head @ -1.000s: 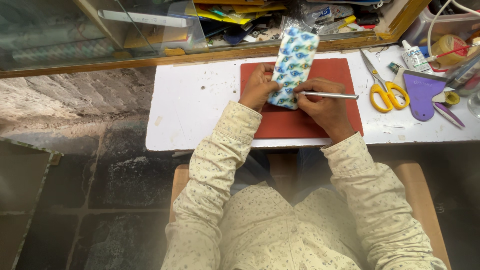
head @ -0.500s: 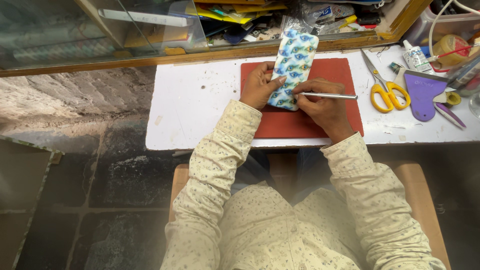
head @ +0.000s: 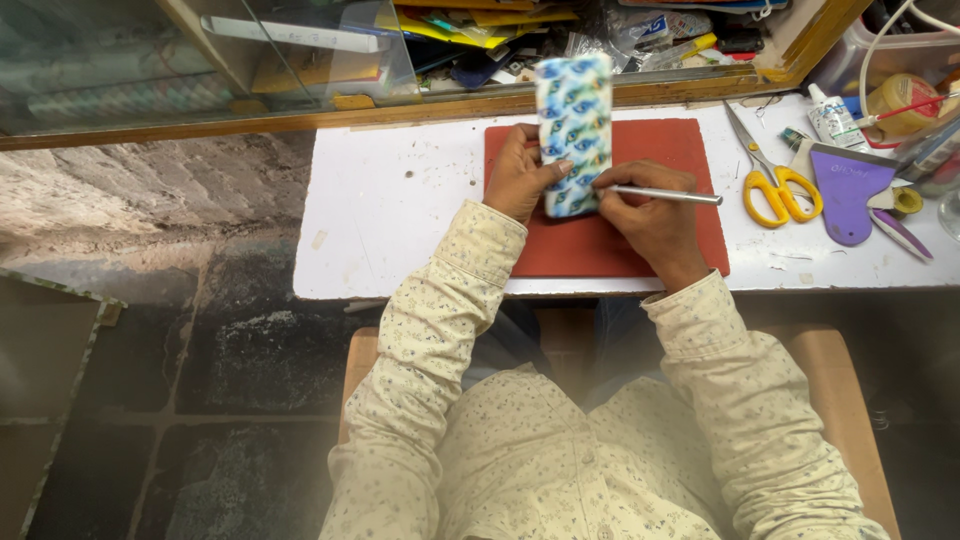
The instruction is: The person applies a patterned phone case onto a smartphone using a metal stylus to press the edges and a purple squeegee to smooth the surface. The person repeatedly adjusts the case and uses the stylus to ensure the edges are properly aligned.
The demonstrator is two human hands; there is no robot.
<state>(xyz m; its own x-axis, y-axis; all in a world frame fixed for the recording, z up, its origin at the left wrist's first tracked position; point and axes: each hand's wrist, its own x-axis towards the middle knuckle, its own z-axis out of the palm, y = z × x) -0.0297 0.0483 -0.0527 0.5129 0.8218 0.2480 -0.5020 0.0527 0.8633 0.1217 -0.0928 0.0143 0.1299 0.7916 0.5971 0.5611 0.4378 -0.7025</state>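
Note:
A long flat piece with a blue and green feather pattern (head: 573, 125) stands tilted up over a red cutting mat (head: 650, 160) on a white table (head: 400, 215). My left hand (head: 520, 175) grips its lower left edge. My right hand (head: 650, 215) holds a thin silver craft knife (head: 665, 195), its tip at the lower right edge of the patterned piece.
Yellow-handled scissors (head: 775, 180), a purple scraper (head: 850, 190), a small glue bottle (head: 830, 115) and a tape roll (head: 890, 100) lie right of the mat. A glass-fronted wooden case (head: 300, 110) with clutter runs along the table's far edge. Stone floor lies left.
The patterned piece has been turned from a rightward lean to nearly straight up the frame. Both hands stay at its lower end.

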